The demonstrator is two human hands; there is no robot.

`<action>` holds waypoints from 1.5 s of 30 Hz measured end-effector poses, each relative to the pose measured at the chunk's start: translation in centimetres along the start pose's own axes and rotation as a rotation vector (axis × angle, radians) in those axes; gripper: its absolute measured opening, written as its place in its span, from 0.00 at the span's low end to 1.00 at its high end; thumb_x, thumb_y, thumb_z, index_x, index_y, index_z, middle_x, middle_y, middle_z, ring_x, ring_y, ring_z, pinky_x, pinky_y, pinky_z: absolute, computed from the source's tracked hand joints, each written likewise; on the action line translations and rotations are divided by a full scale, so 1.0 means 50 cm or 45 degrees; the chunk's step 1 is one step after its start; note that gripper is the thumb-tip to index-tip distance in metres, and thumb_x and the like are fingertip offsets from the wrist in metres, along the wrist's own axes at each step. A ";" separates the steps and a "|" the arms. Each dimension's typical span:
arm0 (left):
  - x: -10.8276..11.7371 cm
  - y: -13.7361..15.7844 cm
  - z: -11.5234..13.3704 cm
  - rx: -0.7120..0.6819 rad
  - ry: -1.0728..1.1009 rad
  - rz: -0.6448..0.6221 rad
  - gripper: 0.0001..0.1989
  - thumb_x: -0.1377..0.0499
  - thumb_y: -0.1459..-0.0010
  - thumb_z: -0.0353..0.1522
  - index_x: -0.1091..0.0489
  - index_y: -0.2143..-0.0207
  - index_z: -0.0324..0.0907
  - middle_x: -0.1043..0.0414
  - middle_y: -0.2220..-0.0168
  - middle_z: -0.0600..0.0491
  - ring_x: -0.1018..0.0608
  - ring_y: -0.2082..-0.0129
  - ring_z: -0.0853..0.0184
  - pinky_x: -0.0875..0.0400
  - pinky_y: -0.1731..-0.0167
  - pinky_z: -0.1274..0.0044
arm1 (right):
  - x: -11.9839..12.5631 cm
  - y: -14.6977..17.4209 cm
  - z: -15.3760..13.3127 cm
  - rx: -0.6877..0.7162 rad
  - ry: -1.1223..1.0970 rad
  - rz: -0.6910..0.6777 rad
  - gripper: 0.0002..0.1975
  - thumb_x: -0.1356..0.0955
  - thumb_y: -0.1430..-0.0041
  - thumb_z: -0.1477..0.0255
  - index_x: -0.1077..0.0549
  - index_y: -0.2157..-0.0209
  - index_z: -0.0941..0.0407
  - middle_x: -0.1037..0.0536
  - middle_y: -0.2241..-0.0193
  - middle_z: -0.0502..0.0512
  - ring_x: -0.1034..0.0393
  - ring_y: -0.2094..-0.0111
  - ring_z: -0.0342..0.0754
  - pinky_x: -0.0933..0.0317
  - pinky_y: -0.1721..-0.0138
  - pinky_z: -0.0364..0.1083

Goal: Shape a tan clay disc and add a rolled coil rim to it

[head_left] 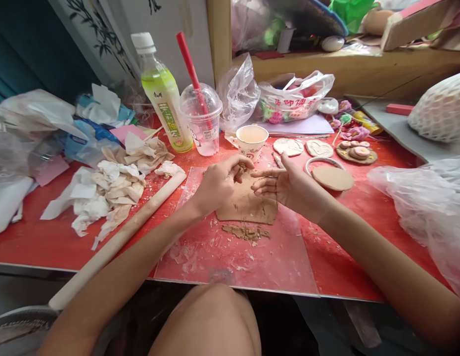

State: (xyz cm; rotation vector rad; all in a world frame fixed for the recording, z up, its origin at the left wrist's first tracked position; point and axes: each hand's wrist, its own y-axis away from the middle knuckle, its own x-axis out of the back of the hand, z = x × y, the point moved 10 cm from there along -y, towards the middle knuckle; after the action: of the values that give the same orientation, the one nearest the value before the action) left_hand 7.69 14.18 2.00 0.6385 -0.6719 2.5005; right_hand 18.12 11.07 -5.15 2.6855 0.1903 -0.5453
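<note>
A rolled slab of brown clay (pixel 248 210) lies on a clear plastic sheet (pixel 230 262) in front of me. My left hand (pixel 220 180) is over the slab's left side with curled fingers, and what looks like a small bit of clay shows in them. Facing it from the right, my right hand (pixel 280 187) has its fingers stretched out and holds nothing. Crumbly clay scraps (pixel 247 233) lie just below the slab. A round clay disc (pixel 333 178) leans over a ring (pixel 322 163) to the right of my right hand.
A long rolling pin (pixel 122 237) lies at left, overhanging the table edge, beside crumpled tissues (pixel 107 190). Behind stand a drink bottle (pixel 165 101), a plastic cup with a red straw (pixel 202 118) and a paper cup (pixel 252 141). Decorated clay pieces (pixel 287 147) and plastic bags (pixel 430 198) are at right.
</note>
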 end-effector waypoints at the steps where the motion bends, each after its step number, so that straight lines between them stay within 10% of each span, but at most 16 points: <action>1: -0.003 -0.001 0.002 -0.016 0.040 -0.011 0.14 0.54 0.41 0.27 0.33 0.57 0.43 0.33 0.72 0.55 0.30 0.71 0.73 0.34 0.69 0.79 | -0.003 0.002 -0.002 0.022 0.040 -0.018 0.23 0.43 0.37 0.57 0.25 0.65 0.59 0.21 0.70 0.59 0.26 0.68 0.44 0.32 0.62 0.43; 4: -0.022 -0.003 0.018 -0.122 0.169 -0.108 0.20 0.54 0.40 0.28 0.43 0.45 0.45 0.33 0.49 0.51 0.31 0.49 0.68 0.35 0.48 0.73 | -0.025 0.009 -0.007 0.087 0.088 -0.156 0.11 0.33 0.42 0.67 0.26 0.60 0.58 0.21 0.61 0.58 0.27 0.58 0.45 0.35 0.53 0.45; 8: -0.081 0.006 0.022 -0.160 0.017 -0.415 0.29 0.53 0.39 0.32 0.58 0.38 0.47 0.61 0.34 0.51 0.55 0.34 0.61 0.56 0.36 0.63 | -0.041 0.015 -0.023 0.216 0.006 -0.288 0.09 0.32 0.43 0.67 0.25 0.62 0.56 0.22 0.62 0.53 0.27 0.61 0.41 0.36 0.51 0.43; 19: -0.069 0.005 0.020 -0.292 -0.380 -0.329 0.28 0.51 0.38 0.37 0.56 0.38 0.40 0.54 0.36 0.42 0.50 0.35 0.61 0.51 0.38 0.62 | -0.001 0.009 -0.024 0.240 0.290 -0.016 0.09 0.30 0.47 0.68 0.28 0.74 0.59 0.23 0.75 0.54 0.28 0.75 0.40 0.32 0.69 0.40; 28: -0.080 0.025 0.050 -0.592 -0.635 -0.202 0.25 0.48 0.40 0.34 0.47 0.43 0.34 0.38 0.44 0.40 0.36 0.42 0.59 0.40 0.43 0.64 | -0.059 0.026 -0.026 0.288 0.046 -0.209 0.06 0.34 0.43 0.73 0.27 0.63 0.55 0.24 0.61 0.53 0.29 0.59 0.44 0.36 0.52 0.45; 32: -0.051 0.025 0.059 -0.588 -0.602 -0.060 0.19 0.52 0.38 0.29 0.45 0.45 0.35 0.34 0.48 0.42 0.32 0.47 0.63 0.36 0.46 0.68 | -0.076 0.032 -0.021 0.129 -0.168 -0.314 0.19 0.44 0.37 0.58 0.29 0.59 0.54 0.25 0.59 0.54 0.31 0.54 0.46 0.40 0.48 0.48; 45: -0.090 0.053 0.080 -0.872 -1.087 -0.105 0.20 0.56 0.36 0.31 0.48 0.44 0.35 0.36 0.46 0.40 0.35 0.44 0.58 0.41 0.45 0.63 | -0.041 0.039 -0.045 0.238 0.027 -0.107 0.28 0.50 0.41 0.47 0.33 0.56 0.48 0.25 0.61 0.51 0.32 0.54 0.49 0.38 0.53 0.50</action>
State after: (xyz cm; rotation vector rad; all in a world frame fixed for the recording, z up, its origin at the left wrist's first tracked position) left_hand 11.00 8.53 1.76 1.3916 -1.6431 1.6495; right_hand 17.42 10.11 -1.73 2.8764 0.2717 -0.5861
